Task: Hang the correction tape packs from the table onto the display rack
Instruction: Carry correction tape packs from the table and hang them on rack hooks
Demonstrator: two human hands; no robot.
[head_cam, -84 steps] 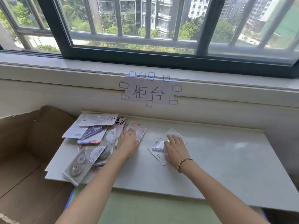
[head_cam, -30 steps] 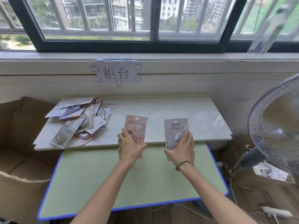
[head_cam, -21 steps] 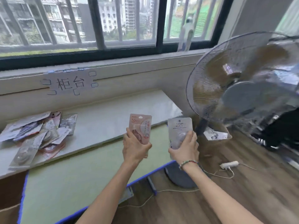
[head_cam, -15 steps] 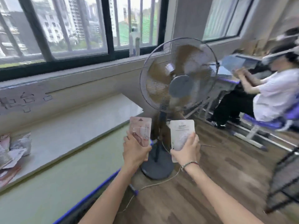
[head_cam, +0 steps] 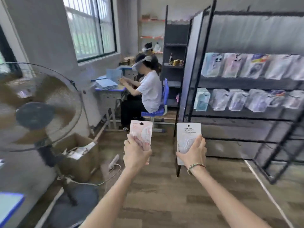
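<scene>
My left hand [head_cam: 135,154] grips a pink correction tape pack [head_cam: 141,132] upright by its lower part. My right hand [head_cam: 193,152] grips a white correction tape pack [head_cam: 188,133] the same way, a beaded bracelet on its wrist. Both packs are held out at chest height, side by side and apart. The black display rack [head_cam: 246,83] stands ahead to the right, with two rows of hung packs [head_cam: 250,66]. The table with the other packs is out of view behind me.
A standing fan [head_cam: 35,111] is close on the left, with a cardboard box [head_cam: 79,155] and a power strip [head_cam: 114,162] on the floor near it. A person in a white shirt [head_cam: 148,91] sits at a desk ahead. Wooden floor lies between me and the rack.
I picked both packs off the table and turned right. The view swung from the window and table, past the fan, to the display rack. Both hands kept their packs.
</scene>
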